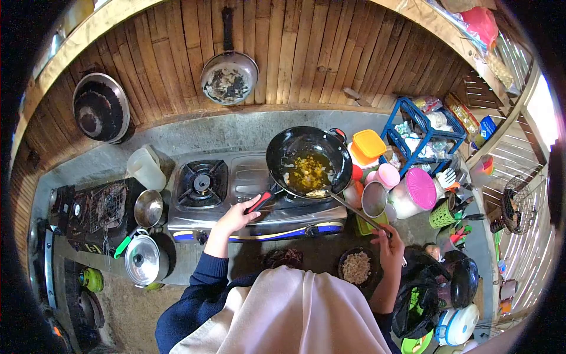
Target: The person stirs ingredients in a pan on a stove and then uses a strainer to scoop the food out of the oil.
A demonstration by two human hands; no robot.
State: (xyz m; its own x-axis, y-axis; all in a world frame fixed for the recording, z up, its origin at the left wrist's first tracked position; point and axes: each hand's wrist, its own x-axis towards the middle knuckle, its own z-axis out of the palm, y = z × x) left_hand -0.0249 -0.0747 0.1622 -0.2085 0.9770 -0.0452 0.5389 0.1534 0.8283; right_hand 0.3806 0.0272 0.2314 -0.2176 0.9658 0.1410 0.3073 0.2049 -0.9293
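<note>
A black wok sits on the right burner of a two-burner gas stove. Chopped yellowish bits lie in oil at its bottom. My left hand is closed around the wok's red and black handle. In my right hand is the long handle of a spatula, whose head rests inside the wok at its near rim. Below that hand, a dark bowl holds a pale, crumbly food that I cannot name.
Left of the stove stand a lidded pot, a small saucepan and a white plastic jug. Plastic containers and a blue rack crowd the right side. A black plastic bag lies by my right arm.
</note>
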